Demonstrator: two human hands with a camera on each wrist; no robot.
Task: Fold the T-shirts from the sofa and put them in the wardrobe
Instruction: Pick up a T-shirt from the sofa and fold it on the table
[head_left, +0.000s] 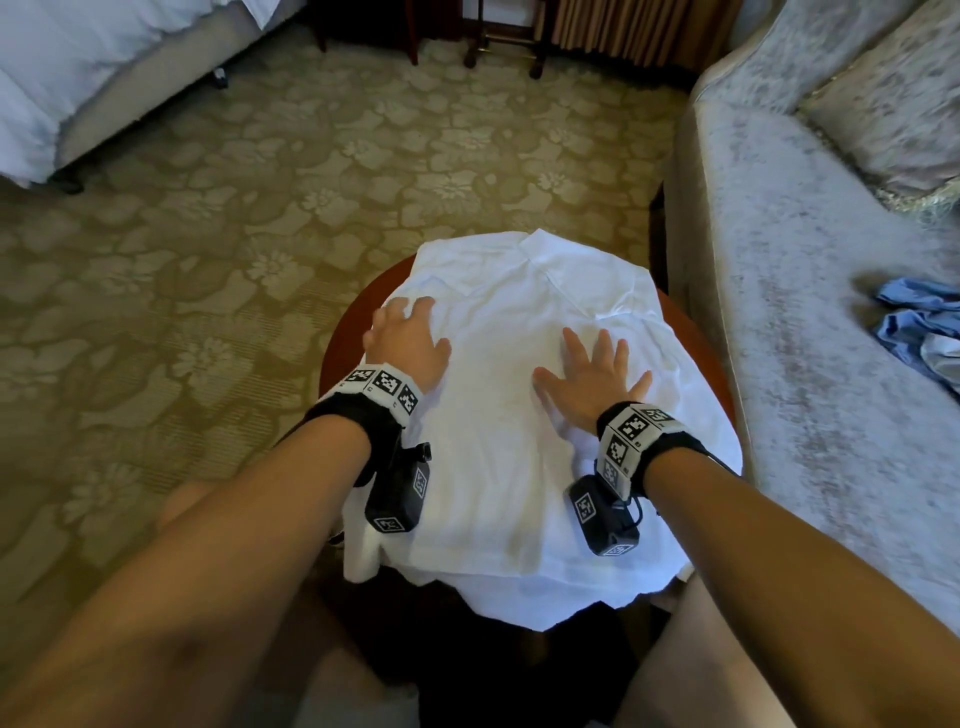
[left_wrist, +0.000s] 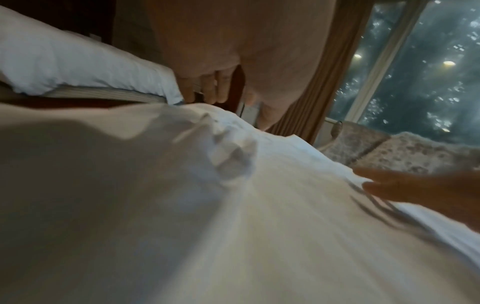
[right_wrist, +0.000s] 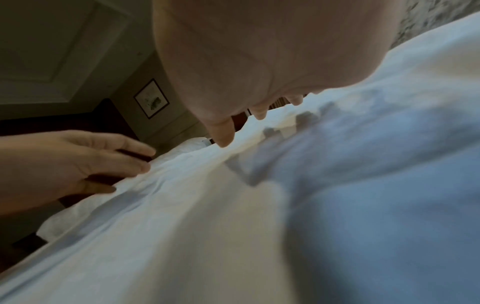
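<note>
The white shirt (head_left: 524, 395) lies spread on the round tabletop (head_left: 696, 343), collar end away from the person, hem hanging over the near rim. Both long sides appear already turned inward, giving a narrow panel; a loose corner of cloth hangs off the near-left edge.

Step in hand, as judged: smoothing and flattening the panel before the next fold.

- Right hand (head_left: 592, 382): open, fingers spread and straight, palm flat on the cloth. The shirt lies directly beneath it and extends past the fingertips toward the collar and back under the wrist toward the hem.
- Left hand (head_left: 408, 343): open, palm on the left edge of the shirt, fingers slightly bent over the folded side. The bulk of the shirt lies to its right; the tabletop rim lies just beyond its outer side. The right wrist view confirms the fingers rest on the cloth and grip nothing.

Next move, as judged: take the hem with both hands and carry it up toward the collar. This calls for a pinch at both near corners, and the side folds must stay in place during the lift. The hanging corner should be tucked first.

A blue garment (head_left: 919, 327) lies on the sofa (head_left: 789, 291), well to the right of the right hand, not yet folded. No wardrobe is in view.
</note>
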